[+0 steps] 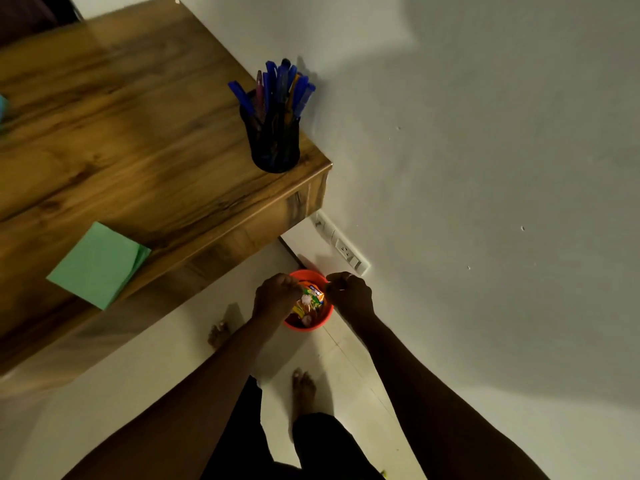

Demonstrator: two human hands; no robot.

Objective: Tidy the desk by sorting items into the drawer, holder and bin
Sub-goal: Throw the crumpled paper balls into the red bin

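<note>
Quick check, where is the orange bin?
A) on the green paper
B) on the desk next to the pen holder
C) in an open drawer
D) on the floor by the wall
D: the orange bin sits on the floor by the wall, below the desk corner, with the left hand and right hand above it.

Print on wrapper (312, 293) illegible
</note>
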